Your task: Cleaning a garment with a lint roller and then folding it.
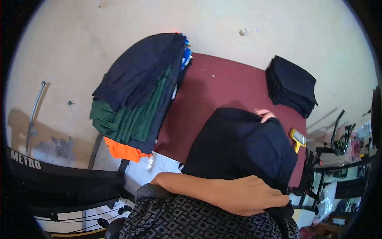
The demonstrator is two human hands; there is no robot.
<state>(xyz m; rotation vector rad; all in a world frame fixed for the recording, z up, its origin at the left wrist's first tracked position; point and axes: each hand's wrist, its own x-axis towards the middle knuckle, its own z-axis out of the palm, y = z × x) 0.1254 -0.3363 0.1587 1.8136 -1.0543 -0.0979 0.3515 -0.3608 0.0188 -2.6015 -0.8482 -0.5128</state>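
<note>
Left fingers (278, 201) clench black cloth (242, 143) before the bench (207, 91) | my right fingers (266, 115) grasp its far edge above the bench, likely keeping it spread

Flat maroon tabletop (223, 81) carries: left, folded navy-and-green cloth pile (137, 75); far right corner, squared black fabric stack (293, 81); right edge, yellow-handled brush (298, 139); near side, broad black cloth (238, 143).
</note>
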